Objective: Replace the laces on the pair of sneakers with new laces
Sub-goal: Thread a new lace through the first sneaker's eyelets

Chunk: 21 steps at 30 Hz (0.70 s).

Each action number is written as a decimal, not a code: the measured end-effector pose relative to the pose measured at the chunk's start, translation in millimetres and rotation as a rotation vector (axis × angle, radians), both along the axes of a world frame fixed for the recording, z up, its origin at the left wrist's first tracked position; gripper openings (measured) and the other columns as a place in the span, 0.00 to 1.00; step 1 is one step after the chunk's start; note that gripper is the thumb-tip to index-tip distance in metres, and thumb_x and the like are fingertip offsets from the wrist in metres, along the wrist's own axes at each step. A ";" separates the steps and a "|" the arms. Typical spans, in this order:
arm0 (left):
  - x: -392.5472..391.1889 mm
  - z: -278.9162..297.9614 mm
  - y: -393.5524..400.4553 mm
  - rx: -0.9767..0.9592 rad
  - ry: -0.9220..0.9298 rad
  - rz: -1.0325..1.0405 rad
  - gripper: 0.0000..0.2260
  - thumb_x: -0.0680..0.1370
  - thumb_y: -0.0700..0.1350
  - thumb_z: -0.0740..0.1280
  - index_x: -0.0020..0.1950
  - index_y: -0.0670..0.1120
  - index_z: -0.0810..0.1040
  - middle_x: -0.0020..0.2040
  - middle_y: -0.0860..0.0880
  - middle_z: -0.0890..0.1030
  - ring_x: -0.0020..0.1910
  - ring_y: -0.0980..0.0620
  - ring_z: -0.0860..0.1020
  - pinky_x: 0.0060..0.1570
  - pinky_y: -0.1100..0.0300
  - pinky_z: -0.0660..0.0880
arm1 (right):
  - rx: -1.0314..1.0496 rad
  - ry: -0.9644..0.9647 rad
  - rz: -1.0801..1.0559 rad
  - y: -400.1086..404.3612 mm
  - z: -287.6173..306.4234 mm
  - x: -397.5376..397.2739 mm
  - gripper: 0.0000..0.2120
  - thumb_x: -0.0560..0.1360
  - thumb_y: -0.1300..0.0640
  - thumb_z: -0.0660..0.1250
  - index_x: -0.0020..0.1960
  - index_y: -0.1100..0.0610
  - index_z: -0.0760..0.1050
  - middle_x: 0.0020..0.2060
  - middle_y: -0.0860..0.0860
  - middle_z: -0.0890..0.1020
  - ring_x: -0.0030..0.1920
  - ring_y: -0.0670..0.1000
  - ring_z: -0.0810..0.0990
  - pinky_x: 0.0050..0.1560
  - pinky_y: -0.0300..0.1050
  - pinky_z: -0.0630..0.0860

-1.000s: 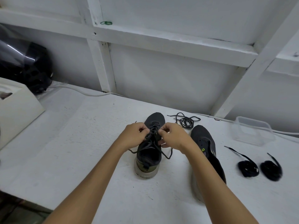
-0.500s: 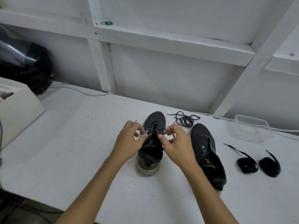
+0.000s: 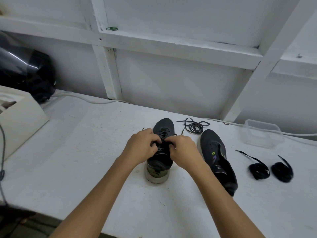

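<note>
A: From my feed, left hand [image 3: 140, 148] and right hand [image 3: 184, 150] both pinch the lace [image 3: 163, 134] over the near sneaker [image 3: 160, 162], mid-desk [image 3: 85, 152].

B: I see it. Second sneaker [image 3: 217, 158] just right, unlaced; two coiled new laces [image 3: 259, 170] farther right; loose old lace [image 3: 194, 126] behind.

Your left hand [image 3: 142, 146] and right hand [image 3: 183, 148] pinch the lace [image 3: 163, 134] over the left sneaker [image 3: 161, 152], while the unlaced sneaker [image 3: 217, 158], a loose lace [image 3: 195, 126] and two coiled laces [image 3: 271, 169] lie on the white table [image 3: 77, 152].
</note>
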<state>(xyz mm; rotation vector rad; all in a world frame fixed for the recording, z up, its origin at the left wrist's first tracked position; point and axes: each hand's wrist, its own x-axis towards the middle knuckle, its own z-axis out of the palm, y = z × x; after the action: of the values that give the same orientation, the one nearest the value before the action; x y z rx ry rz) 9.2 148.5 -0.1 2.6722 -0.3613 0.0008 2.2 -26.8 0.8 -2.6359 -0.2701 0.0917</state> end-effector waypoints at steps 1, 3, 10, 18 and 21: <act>-0.3 -0.8 0.2 -0.007 0.006 0.010 0.13 0.78 0.45 0.66 0.60 0.55 0.83 0.53 0.53 0.78 0.46 0.52 0.75 0.47 0.57 0.74 | 0.003 0.022 -0.002 -0.1 1.4 -1.0 0.19 0.79 0.62 0.60 0.63 0.49 0.81 0.54 0.52 0.84 0.53 0.56 0.80 0.52 0.45 0.76; 0.0 -1.4 -0.3 -0.005 0.021 0.028 0.13 0.78 0.46 0.67 0.62 0.55 0.83 0.54 0.52 0.78 0.48 0.50 0.77 0.51 0.54 0.76 | -0.007 0.060 0.007 0.0 5.1 -1.9 0.20 0.78 0.63 0.58 0.64 0.50 0.81 0.54 0.54 0.85 0.52 0.57 0.80 0.53 0.47 0.78; 1.7 -0.1 -3.1 0.022 0.011 0.032 0.10 0.81 0.47 0.67 0.59 0.53 0.84 0.55 0.51 0.79 0.50 0.49 0.78 0.52 0.55 0.75 | -0.164 0.189 0.033 6.7 19.1 13.9 0.17 0.73 0.64 0.61 0.54 0.52 0.84 0.49 0.54 0.84 0.46 0.56 0.80 0.44 0.45 0.79; -3.4 8.1 12.9 -0.309 0.406 -0.017 0.04 0.76 0.48 0.74 0.44 0.58 0.85 0.43 0.59 0.84 0.42 0.65 0.80 0.42 0.69 0.73 | -0.070 0.204 -0.003 6.8 16.5 14.3 0.19 0.74 0.63 0.61 0.58 0.52 0.84 0.52 0.54 0.84 0.46 0.54 0.80 0.43 0.44 0.79; -1.8 14.2 23.7 -0.433 0.530 -0.060 0.03 0.76 0.48 0.74 0.45 0.57 0.84 0.45 0.60 0.85 0.49 0.63 0.81 0.51 0.63 0.74 | -0.002 0.224 -0.036 3.9 17.1 12.3 0.20 0.75 0.61 0.60 0.62 0.51 0.82 0.53 0.54 0.82 0.43 0.54 0.82 0.40 0.47 0.83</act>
<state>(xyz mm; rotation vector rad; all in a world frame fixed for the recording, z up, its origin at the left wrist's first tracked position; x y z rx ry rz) 7.3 172.1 14.0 2.1277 -0.2329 -0.5683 14.6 -22.9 17.9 -2.6016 -0.1457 0.3720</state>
